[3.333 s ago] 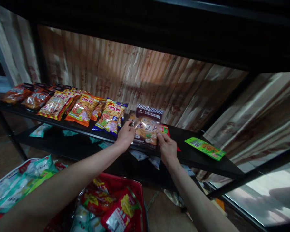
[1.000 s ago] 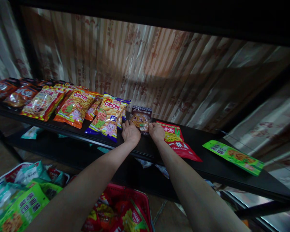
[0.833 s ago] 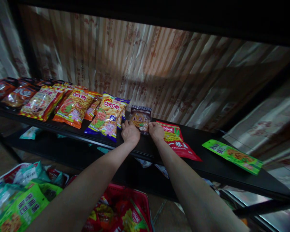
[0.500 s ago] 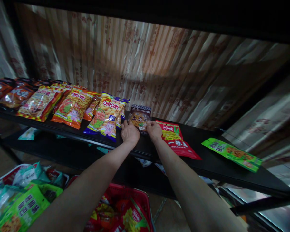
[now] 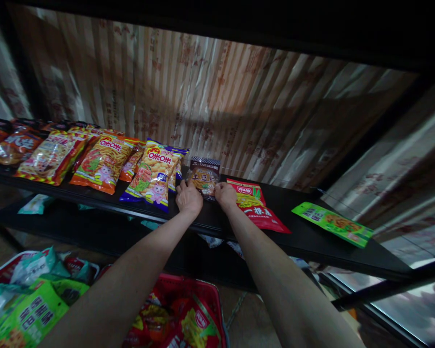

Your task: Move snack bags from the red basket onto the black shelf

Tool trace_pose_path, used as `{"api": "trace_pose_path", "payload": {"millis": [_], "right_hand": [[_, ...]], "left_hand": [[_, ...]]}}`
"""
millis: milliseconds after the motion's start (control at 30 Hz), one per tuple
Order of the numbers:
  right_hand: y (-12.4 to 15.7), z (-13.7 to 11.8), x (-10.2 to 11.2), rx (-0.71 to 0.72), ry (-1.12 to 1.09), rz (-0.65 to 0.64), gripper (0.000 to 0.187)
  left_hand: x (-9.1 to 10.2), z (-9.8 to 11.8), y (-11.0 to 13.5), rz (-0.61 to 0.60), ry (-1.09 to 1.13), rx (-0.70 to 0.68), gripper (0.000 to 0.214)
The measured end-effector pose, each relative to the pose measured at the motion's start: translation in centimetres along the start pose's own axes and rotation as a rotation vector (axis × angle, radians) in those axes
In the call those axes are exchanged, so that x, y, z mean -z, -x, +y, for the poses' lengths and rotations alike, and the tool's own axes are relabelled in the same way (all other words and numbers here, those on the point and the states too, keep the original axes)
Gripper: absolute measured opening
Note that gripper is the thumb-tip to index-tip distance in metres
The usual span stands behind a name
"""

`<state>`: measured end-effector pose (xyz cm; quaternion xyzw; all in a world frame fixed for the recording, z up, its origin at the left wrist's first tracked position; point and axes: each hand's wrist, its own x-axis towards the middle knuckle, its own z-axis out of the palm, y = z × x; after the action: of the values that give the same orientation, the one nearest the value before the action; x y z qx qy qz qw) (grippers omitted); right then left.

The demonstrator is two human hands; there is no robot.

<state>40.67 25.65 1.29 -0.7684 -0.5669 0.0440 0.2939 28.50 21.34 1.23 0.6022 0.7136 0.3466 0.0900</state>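
A brown snack packet point(image 5: 203, 175) with a checkered top edge lies on the black shelf point(image 5: 311, 239), leaning toward the back. My left hand point(image 5: 188, 197) grips its lower left corner with fingers closed. At its lower right corner my right hand point(image 5: 225, 194) pinches the packet the same way. A blue and yellow snack bag point(image 5: 151, 175) lies just left of my left hand. A red packet point(image 5: 255, 205) lies flat just right of my right hand.
A row of orange and red snack bags point(image 5: 101, 163) fills the shelf's left part. A green packet point(image 5: 331, 224) lies far right on the shelf. A red basket point(image 5: 177, 321) of snacks sits below, with green and white bags point(image 5: 25, 302) at lower left. A lower shelf holds small packets.
Earlier both hands held the brown packet near the shelf's front edge over the red packet. It now rests further back beside the blue bag, hands still on it. The view shifted slightly.
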Motion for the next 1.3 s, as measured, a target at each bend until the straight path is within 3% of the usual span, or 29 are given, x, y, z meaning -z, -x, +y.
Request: {"api": "trace_pose_path", "payload": {"millis": [200, 500, 600, 700, 833, 900, 967, 1067, 1133, 1200, 1300], "right_hand": [[0.4, 0.1, -0.1, 0.017, -0.017, 0.036, 0.034], [1.8, 0.3, 1.1, 0.183, -0.187, 0.265, 0.035], [3.8, 0.3, 2.5, 0.278, -0.306, 0.328, 0.032], [7.8, 0.3, 4.3, 0.408, -0.429, 0.333, 0.031], [15.1, 1.6, 5.9, 0.457, -0.48, 0.229, 0.029], [19.0, 3.1, 5.7, 0.397, -0.484, 0.135, 0.029], [22.7, 5.2, 4.8, 0.345, -0.486, -0.046, 0.028], [27.7, 8.4, 2.7, 0.186, -0.397, -0.445, 0.026], [30.5, 10.1, 1.4, 0.149, -0.286, -0.723, 0.027], [32.6, 11.2, 0.4, 0.214, -0.179, -0.957, 0.026], [34.2, 12.3, -0.4, 0.287, -0.011, -1.225, 0.025]], "left_hand": [[-0.3, 0.1, 0.0, 0.029, -0.01, 0.004, 0.04], [-0.4, -0.1, 0.4, 0.198, -0.072, -0.11, 0.035], [0.6, 0.3, 1.2, 0.197, -0.09, -0.258, 0.03], [2.1, 0.4, 3.5, 0.127, -0.057, -0.505, 0.028], [3.9, -2.5, 8.9, -0.037, 0.086, -0.803, 0.029], [4.0, -5.9, 12.2, -0.167, 0.136, -0.842, 0.029], [3.3, -10.4, 15.6, -0.321, 0.117, -0.744, 0.028], [1.6, -17.9, 20.7, -0.565, -0.035, -0.353, 0.028], [0.6, -22.1, 23.8, -0.796, -0.162, -0.137, 0.027], [0.2, -24.7, 26.7, -0.915, -0.227, -0.069, 0.03], [0.2, -26.1, 29.8, -1.02, -0.23, -0.043, 0.023]]}}
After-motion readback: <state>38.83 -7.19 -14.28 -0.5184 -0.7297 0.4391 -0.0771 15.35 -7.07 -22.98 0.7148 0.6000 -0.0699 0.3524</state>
